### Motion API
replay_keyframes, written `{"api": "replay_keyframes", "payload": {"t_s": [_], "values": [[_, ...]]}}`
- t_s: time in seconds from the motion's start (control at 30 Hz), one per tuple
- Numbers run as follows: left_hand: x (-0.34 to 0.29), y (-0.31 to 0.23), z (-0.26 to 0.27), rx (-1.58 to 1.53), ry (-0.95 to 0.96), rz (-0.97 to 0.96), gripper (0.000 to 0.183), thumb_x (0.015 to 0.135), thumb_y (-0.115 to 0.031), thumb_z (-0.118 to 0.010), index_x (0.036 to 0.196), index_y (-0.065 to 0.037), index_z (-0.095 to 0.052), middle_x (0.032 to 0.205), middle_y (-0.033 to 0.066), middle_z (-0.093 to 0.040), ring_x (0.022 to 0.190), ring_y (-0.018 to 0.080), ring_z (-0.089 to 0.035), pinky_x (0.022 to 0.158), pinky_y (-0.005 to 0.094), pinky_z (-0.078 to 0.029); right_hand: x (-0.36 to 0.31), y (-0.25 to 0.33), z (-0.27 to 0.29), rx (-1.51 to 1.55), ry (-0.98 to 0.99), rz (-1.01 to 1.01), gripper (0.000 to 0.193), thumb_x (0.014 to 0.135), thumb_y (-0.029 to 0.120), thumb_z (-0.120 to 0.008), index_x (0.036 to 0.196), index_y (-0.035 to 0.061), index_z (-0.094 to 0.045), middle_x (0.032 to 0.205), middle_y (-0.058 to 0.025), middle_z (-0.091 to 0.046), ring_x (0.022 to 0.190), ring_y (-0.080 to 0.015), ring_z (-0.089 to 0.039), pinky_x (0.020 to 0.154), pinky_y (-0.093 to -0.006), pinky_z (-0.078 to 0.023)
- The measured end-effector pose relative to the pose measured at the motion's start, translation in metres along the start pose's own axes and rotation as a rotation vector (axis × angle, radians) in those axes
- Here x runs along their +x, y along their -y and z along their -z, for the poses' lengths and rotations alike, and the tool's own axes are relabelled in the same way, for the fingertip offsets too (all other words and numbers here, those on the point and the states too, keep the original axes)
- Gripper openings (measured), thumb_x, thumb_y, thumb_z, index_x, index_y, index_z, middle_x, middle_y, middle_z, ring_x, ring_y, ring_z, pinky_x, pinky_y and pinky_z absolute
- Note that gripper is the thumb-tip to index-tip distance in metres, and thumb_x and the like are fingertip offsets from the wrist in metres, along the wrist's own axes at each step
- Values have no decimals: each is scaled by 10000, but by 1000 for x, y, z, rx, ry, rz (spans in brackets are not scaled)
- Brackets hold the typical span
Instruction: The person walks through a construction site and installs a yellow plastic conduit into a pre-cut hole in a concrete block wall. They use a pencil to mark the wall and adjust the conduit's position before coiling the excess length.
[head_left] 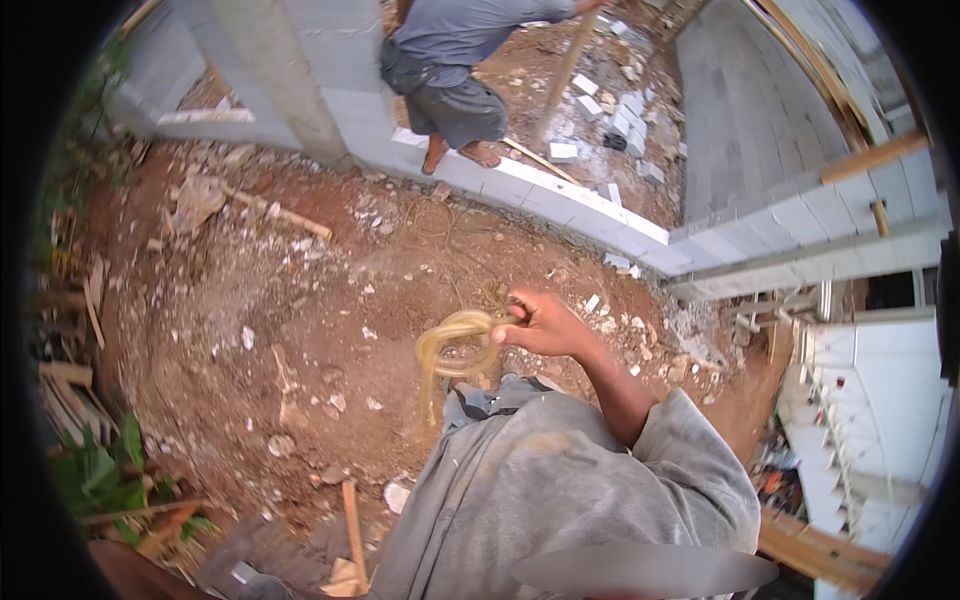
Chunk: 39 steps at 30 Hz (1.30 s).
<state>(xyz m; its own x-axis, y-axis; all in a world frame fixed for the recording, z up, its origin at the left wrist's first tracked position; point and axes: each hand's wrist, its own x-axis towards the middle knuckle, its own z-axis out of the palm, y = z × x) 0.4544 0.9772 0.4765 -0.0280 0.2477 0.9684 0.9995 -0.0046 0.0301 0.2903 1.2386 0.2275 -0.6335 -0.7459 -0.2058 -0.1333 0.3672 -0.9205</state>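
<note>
Nearest the lens, my grey sleeve (690,450) fills the lower right of the frame, and the forearm runs up from it toward the centre. Beyond lies the red dirt ground (300,300), strewn with stones and wood offcuts, and a low wall of pale blocks (590,205) crosses the upper middle; another person (450,70) bends over behind it at the top. At the centre my right hand (540,322) is closed around a coil of yellowish translucent hose (455,345), which hangs in loops just left of the fist with one tail dropping straight down. I judge the hose light, limp and somewhat springy, likely slick with dust, so the loops will want to spill open. Best hold is where the loops cross, pinching all turns together. My left hand is out of sight.
</note>
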Motion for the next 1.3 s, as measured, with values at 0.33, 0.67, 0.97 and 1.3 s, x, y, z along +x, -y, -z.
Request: {"api": "replay_keyframes", "payload": {"t_s": [0.33, 0.67, 0.97, 1.3], "values": [[-15, 77, 10, -289, -172, -95, 1091, 940, -842, -225, 1538, 65, -326, 1530, 309, -418, 1423, 435, -423, 1235, 515, -260, -54, -20, -28, 286, -448, -6, 613, 865, 638, -759, 837, 133, -412, 795, 46, -387, 696, -91, -344, 580, -276, -341], [-193, 158, -164, -771, -428, 900, 1082, 954, -825, -222, 1548, 76, -301, 1537, 308, -409, 1424, 428, -425, 1242, 508, -251, -156, 21, -25, 1116, -935, 402, 553, 961, 541, -690, 1206, 79, -510, 770, 35, -467, 650, -55, -405, 574, -220, -356], [-486, 126, -346, -182, 1035, 984, 461, 921, -456, -706, 831, -4, -681, 791, 222, -671, 739, 437, -647, 652, 514, -501, -401, 107, -5, 519, -1846, 1051, 652, 957, 740, -512, 1095, 103, -540, 560, 91, -363, 409, -56, -299, 411, -220, -337], [-485, 171, -298, 397, 1377, 1387, 568, 927, -527, -656, 788, 22, -698, 665, 171, -657, 665, 350, -644, 607, 492, -469, -667, 130, -182, -242, -2443, 1057, 671, 795, 695, -767, 871, 96, -476, 602, 48, -363, 474, -70, -317, 486, -244, -291]]}}
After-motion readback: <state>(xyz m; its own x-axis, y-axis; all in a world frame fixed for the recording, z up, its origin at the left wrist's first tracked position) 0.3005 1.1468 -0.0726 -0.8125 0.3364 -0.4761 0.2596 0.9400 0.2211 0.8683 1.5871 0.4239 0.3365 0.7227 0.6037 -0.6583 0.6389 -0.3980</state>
